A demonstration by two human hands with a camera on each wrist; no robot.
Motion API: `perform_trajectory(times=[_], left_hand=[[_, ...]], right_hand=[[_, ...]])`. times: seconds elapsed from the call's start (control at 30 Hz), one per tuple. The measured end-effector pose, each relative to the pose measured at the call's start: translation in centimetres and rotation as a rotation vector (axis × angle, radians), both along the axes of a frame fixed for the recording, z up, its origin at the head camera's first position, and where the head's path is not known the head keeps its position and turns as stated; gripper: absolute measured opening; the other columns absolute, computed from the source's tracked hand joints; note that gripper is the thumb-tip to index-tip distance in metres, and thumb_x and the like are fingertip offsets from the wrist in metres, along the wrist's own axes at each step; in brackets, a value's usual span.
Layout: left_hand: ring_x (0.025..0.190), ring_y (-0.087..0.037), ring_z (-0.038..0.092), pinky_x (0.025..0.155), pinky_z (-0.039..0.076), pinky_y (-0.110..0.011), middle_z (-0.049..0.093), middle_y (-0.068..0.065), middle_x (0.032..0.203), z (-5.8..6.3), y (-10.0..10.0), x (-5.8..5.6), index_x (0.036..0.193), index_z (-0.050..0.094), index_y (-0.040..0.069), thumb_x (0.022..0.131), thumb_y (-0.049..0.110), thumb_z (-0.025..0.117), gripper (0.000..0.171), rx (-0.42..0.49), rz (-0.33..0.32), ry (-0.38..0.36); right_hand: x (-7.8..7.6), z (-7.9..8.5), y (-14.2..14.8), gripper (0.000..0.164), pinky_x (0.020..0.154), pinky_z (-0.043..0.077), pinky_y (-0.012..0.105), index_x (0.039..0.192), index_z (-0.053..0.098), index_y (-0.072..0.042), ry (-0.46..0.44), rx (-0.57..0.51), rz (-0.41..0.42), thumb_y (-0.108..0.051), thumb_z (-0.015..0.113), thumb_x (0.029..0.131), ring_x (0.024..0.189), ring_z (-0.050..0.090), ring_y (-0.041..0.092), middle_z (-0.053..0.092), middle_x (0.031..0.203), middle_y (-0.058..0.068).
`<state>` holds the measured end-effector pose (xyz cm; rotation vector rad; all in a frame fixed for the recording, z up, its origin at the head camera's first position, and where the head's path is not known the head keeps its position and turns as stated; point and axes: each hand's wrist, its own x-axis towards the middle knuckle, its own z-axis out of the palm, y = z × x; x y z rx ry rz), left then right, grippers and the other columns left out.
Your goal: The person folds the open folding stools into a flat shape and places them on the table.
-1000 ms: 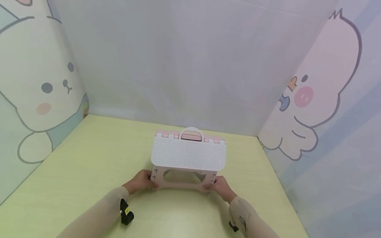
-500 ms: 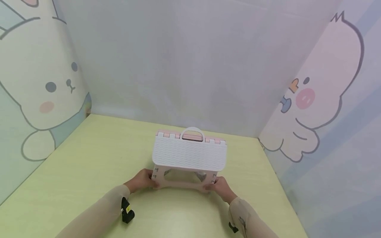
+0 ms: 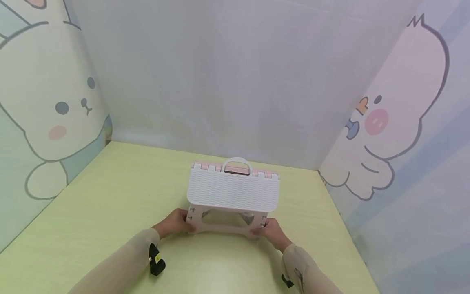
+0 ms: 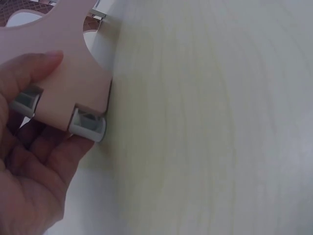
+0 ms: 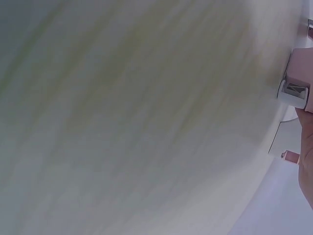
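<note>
A folding step stool [image 3: 233, 190] stands on the table, its white woven-textured top sloping toward me and a white carry handle [image 3: 237, 159] arching up at the back. Its front leg panel is pale pink with a wide cutout. My left hand [image 3: 174, 222] grips the panel's left end; in the left wrist view the thumb lies on the pink face [image 4: 73, 63] and the fingers curl behind the grey hinge pieces [image 4: 88, 125]. At the right end my right hand [image 3: 273, 232] holds the panel, thumb in front. The right wrist view catches only a sliver of that hand [image 5: 306, 156].
The pale yellow wood-grain table [image 3: 139, 175] reaches back to a whitish curtain [image 3: 235, 81]. Side walls carry a cartoon rabbit [image 3: 47, 102] at left and a cartoon chick [image 3: 396, 98] at right. Black wrist devices [image 3: 156, 261] sit at the sleeves.
The head view shifted slightly between the first frame and the later ones. Both hands keep their hold, and the stool stays in the same place and shape.
</note>
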<state>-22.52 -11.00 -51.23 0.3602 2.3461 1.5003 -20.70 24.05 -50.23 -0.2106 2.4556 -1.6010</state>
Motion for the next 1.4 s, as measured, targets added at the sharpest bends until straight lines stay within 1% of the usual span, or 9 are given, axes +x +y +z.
perform_trajectory(times=[0.1, 0.3, 0.4, 0.53, 0.6, 0.83, 1.0, 1.23, 1.4], left_hand=[[0.068, -0.016, 0.053, 0.061, 0.046, -0.031, 0.068, -0.006, 0.085, 0.0, 0.0, 0.0, 0.1, 0.068, -0.003, 0.072, 0.004, 0.079, 0.03, 0.01, -0.009, -0.007], [0.069, -0.016, 0.054, 0.062, 0.046, -0.031, 0.069, -0.007, 0.086, 0.3, -0.2, 0.2, 0.101, 0.068, -0.005, 0.073, 0.004, 0.078, 0.031, 0.013, -0.006, 0.007], [0.071, -0.017, 0.055, 0.063, 0.047, -0.031, 0.069, -0.008, 0.087, 0.2, -0.3, 0.4, 0.102, 0.068, -0.006, 0.073, 0.006, 0.079, 0.033, 0.002, 0.011, 0.032], [0.074, -0.017, 0.058, 0.065, 0.049, -0.032, 0.069, -0.009, 0.09, -0.1, -0.8, 0.5, 0.103, 0.068, -0.007, 0.074, 0.009, 0.08, 0.036, -0.004, 0.026, 0.071], [0.075, -0.017, 0.059, 0.065, 0.05, -0.032, 0.069, -0.01, 0.091, -0.1, -0.9, 0.6, 0.104, 0.067, -0.007, 0.074, 0.01, 0.08, 0.037, -0.002, 0.026, 0.078], [0.073, -0.017, 0.057, 0.065, 0.048, -0.032, 0.069, -0.01, 0.089, 0.3, -0.8, 0.6, 0.101, 0.069, -0.006, 0.075, 0.007, 0.078, 0.031, 0.003, 0.011, 0.043], [0.072, -0.017, 0.056, 0.063, 0.048, -0.031, 0.069, -0.009, 0.088, 0.0, -0.7, 0.7, 0.1, 0.069, -0.007, 0.075, 0.007, 0.078, 0.03, 0.002, 0.006, 0.057], [0.068, -0.015, 0.055, 0.06, 0.047, -0.029, 0.069, -0.007, 0.084, 0.0, -0.7, 0.5, 0.098, 0.069, -0.006, 0.076, 0.006, 0.077, 0.026, -0.005, -0.046, 0.095], [0.068, -0.015, 0.055, 0.06, 0.047, -0.03, 0.068, -0.007, 0.084, 0.1, -0.6, 0.4, 0.098, 0.068, -0.006, 0.076, 0.004, 0.077, 0.025, -0.014, -0.058, 0.097]], right_hand=[[0.0, 0.0, 0.0, 0.028, 0.073, 0.048, 0.029, 0.093, 0.068, 0.012, -0.004, -0.012, 0.006, -0.003, 0.075, 0.07, 0.082, 0.061, 0.012, 0.071, 0.094, 0.015], [0.0, 0.3, -0.1, 0.028, 0.072, 0.048, 0.028, 0.094, 0.068, 0.012, 0.007, 0.0, 0.018, -0.002, 0.075, 0.071, 0.081, 0.06, 0.01, 0.071, 0.094, 0.014], [0.6, 1.6, -0.6, 0.029, 0.072, 0.048, 0.029, 0.096, 0.066, 0.014, 0.019, 0.031, 0.036, 0.0, 0.075, 0.073, 0.08, 0.06, 0.011, 0.07, 0.095, 0.018], [0.6, 1.6, -0.5, 0.03, 0.072, 0.048, 0.03, 0.098, 0.066, 0.015, 0.018, 0.064, 0.036, -0.001, 0.076, 0.073, 0.079, 0.06, 0.012, 0.07, 0.095, 0.02], [0.2, 0.8, -0.1, 0.03, 0.07, 0.048, 0.029, 0.096, 0.067, 0.013, 0.029, 0.068, 0.036, -0.003, 0.077, 0.073, 0.077, 0.059, 0.011, 0.071, 0.093, 0.017], [0.0, 0.6, 0.3, 0.029, 0.066, 0.047, 0.028, 0.093, 0.069, 0.011, 0.035, 0.07, 0.045, -0.006, 0.078, 0.071, 0.072, 0.056, 0.01, 0.071, 0.087, 0.013], [0.4, 0.6, 0.2, 0.03, 0.062, 0.046, 0.026, 0.094, 0.067, 0.014, 0.05, 0.08, 0.022, -0.004, 0.076, 0.071, 0.068, 0.054, 0.01, 0.071, 0.086, 0.015], [0.5, 0.6, -0.1, 0.025, 0.054, 0.04, 0.025, 0.089, 0.065, 0.016, 0.082, 0.116, 0.015, 0.0, 0.072, 0.071, 0.059, 0.047, 0.01, 0.068, 0.074, 0.01], [0.3, 0.5, 0.0, 0.026, 0.055, 0.042, 0.025, 0.091, 0.064, 0.018, 0.072, 0.099, 0.031, 0.001, 0.072, 0.072, 0.061, 0.048, 0.01, 0.069, 0.077, 0.013]])
